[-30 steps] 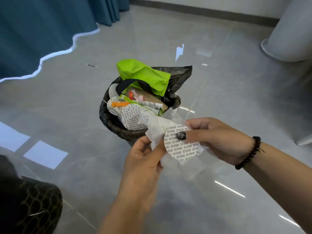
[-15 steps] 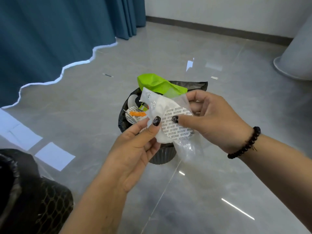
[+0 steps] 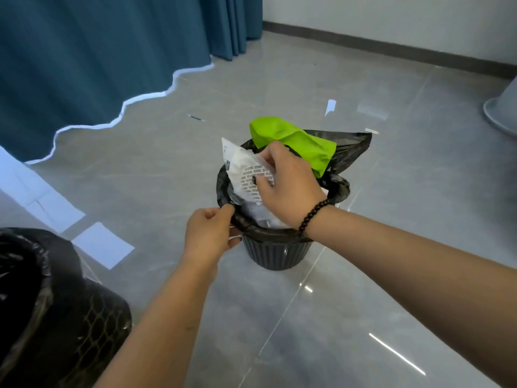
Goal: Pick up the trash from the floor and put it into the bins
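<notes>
Trash wad [image 3: 246,175] pinched by right hand [image 3: 291,189] over bin [image 3: 275,252]; left hand [image 3: 208,233] grips bin rim.

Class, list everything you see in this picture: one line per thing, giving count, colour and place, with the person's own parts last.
Ribbed plastic bin with black liner: one, black, floor centre.
Crumpled green bag: one, lime, atop the bin's far side.
Clear wrapper with printed white round seal: one, over the bin mouth.
Second bin with black liner: one, black, bottom left.
Curtain: one, blue, upper left.
Small dark stick-like item: one, floor near the curtain.
Left hand: pinches the liner rim.
Right hand: grips the wrapper; black bead bracelet on wrist.
</notes>
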